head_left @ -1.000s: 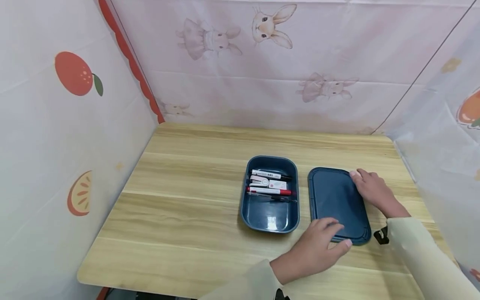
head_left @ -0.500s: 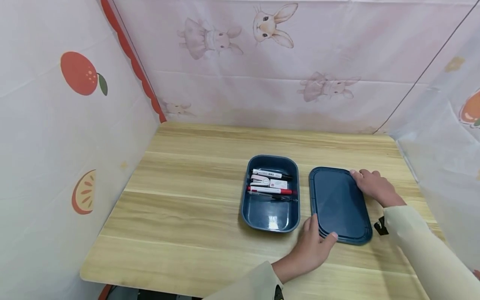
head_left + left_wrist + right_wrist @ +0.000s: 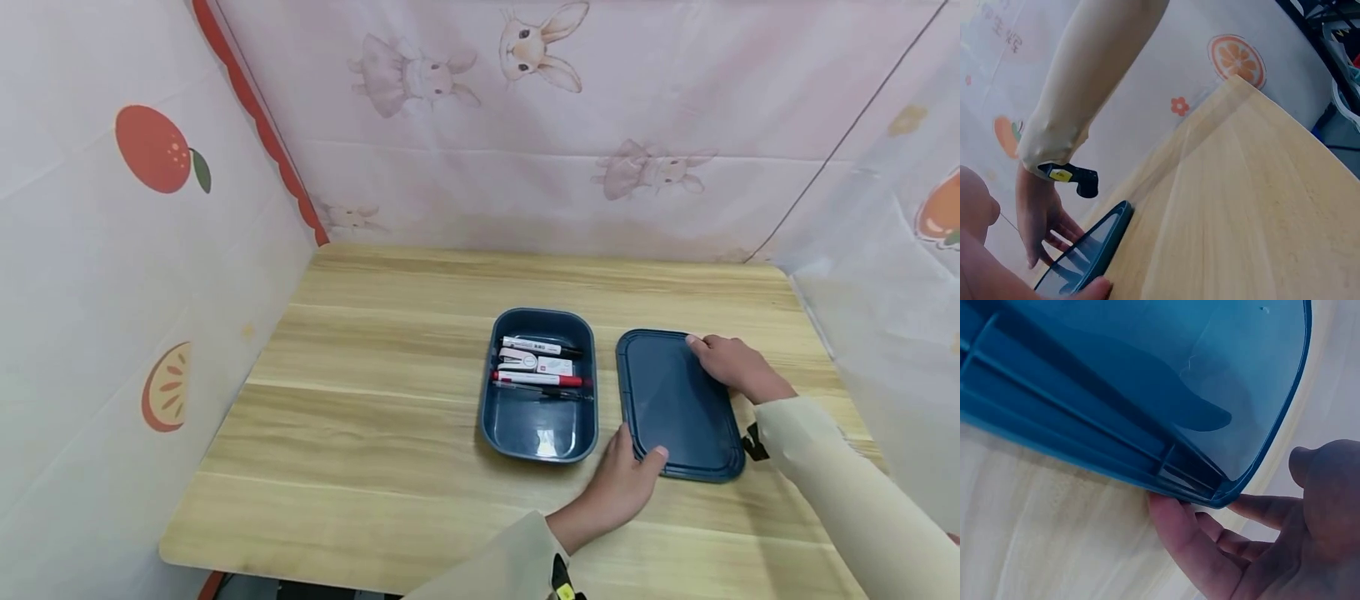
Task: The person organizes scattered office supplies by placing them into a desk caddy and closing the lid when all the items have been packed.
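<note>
In the head view a dark blue rectangular lid is at the table's right side. My left hand grips its near left corner, fingers along the left edge and thumb at the near edge. At the far right corner my right hand holds the lid's edge, thumb on top. The right wrist view shows fingers bent against a corner of the lid. Left of the lid stands a matching blue box, without a cover. Inside lie a black-and-white marker, a small pale stapler, a white block, a red-capped pen and a clear pen.
The wooden table extends left of the box. Printed cloth walls enclose its back and sides. A black wrist strap is on the right sleeve in the left wrist view.
My left hand has come down from above the lid to its near left corner and taken hold. The right hand and lid have shifted slightly away from the near edge; the box has stayed put.
</note>
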Tool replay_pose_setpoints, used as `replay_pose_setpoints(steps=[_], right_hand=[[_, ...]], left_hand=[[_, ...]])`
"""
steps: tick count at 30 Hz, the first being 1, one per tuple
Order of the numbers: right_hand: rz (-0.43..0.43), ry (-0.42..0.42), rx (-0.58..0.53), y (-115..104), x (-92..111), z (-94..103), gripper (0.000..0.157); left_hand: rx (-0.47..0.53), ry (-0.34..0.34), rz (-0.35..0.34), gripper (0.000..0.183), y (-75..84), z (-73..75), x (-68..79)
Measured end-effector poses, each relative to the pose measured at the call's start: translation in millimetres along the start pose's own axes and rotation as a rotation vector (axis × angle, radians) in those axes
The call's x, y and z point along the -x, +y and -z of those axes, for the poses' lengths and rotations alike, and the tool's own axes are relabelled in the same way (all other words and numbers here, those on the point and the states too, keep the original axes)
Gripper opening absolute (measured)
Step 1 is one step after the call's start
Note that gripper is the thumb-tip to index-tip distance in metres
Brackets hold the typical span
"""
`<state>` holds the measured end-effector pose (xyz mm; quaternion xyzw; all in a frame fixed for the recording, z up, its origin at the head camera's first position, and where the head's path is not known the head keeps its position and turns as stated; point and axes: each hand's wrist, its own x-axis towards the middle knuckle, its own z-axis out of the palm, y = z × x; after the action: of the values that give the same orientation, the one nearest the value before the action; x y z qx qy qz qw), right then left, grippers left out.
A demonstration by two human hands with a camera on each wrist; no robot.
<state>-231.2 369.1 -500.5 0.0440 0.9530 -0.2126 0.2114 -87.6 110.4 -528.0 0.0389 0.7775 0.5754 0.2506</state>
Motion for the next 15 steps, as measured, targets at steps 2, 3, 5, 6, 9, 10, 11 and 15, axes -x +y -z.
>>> replay_pose_setpoints(steps=[2, 3, 5, 6, 9, 10, 11, 15], right_hand=[[-0.007, -0.008, -0.022, -0.9, -0.4, -0.2, 0.088], [-0.011, -0.01, -0.026, -1.2, -0.4, -0.1, 0.088], [-0.024, -0.015, -0.041, -1.3, -0.2, 0.2, 0.089], [-0.029, -0.02, -0.051, -1.6, 0.1, 0.3, 0.09], [-0.043, -0.036, -0.083, -2.4, 1.3, 0.1, 0.09], [-0.045, -0.038, -0.093, -2.5, 1.8, 0.1, 0.089], [-0.044, -0.037, -0.102, -2.8, 2.6, 0.2, 0.088], [-0.038, -0.024, -0.141, -4.7, 6.8, 3.1, 0.082]], left_hand=[[-0.032, 0.027, -0.012, 0.08, 2.1, -1.7, 0.5], [-0.045, 0.04, -0.021, 0.079, 3.2, -2.5, 0.9], [-0.059, 0.066, -0.031, 0.078, 4.8, -4.0, 2.6], [-0.052, 0.074, -0.032, 0.077, 5.2, -4.7, 3.6], [-0.002, 0.08, -0.013, 0.073, 5.0, -6.0, 6.9], [0.013, 0.082, -0.009, 0.072, 4.4, -6.6, 7.8], [0.028, 0.083, -0.005, 0.07, 3.7, -7.1, 8.3], [0.054, 0.095, -0.022, 0.067, 1.6, -8.6, 8.5]])
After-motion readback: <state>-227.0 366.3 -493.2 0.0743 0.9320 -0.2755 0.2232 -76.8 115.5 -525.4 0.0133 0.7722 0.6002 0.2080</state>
